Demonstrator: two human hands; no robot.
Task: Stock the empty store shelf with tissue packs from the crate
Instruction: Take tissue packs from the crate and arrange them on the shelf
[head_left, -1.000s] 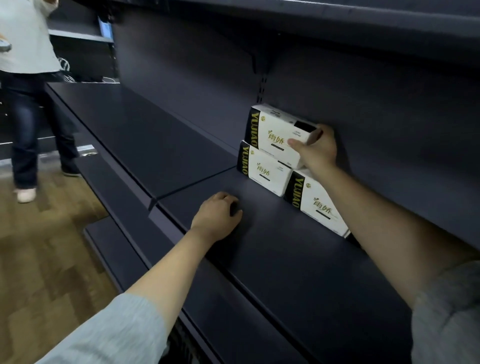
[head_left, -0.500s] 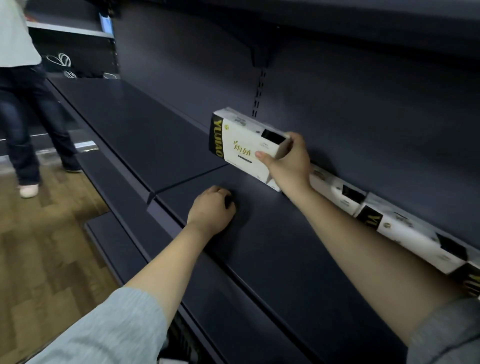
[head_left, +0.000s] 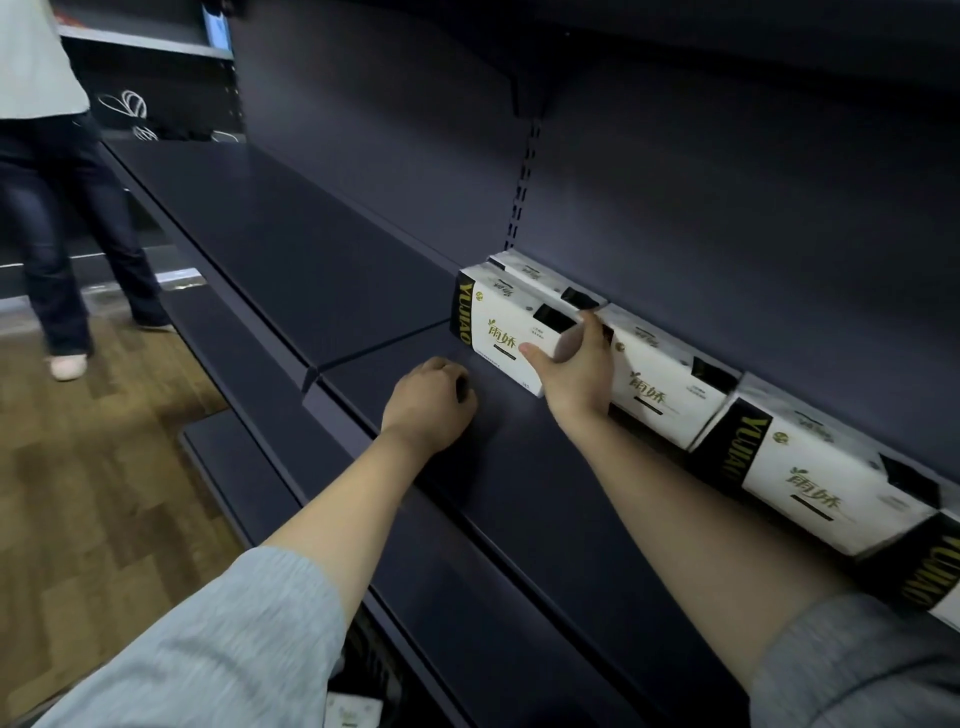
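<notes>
Our right hand (head_left: 574, 371) clamps a Yujiao tissue pack (head_left: 511, 332) at the left end of a started back row on the dark shelf (head_left: 519, 499); our left hand (head_left: 428, 408) rests fist-curled, empty. Most shelf space remains unfilled.

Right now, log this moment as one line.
step: placing pack | right hand: grips front tissue pack on shelf | left hand: curled, resting on shelf | row: packs along back wall
</notes>
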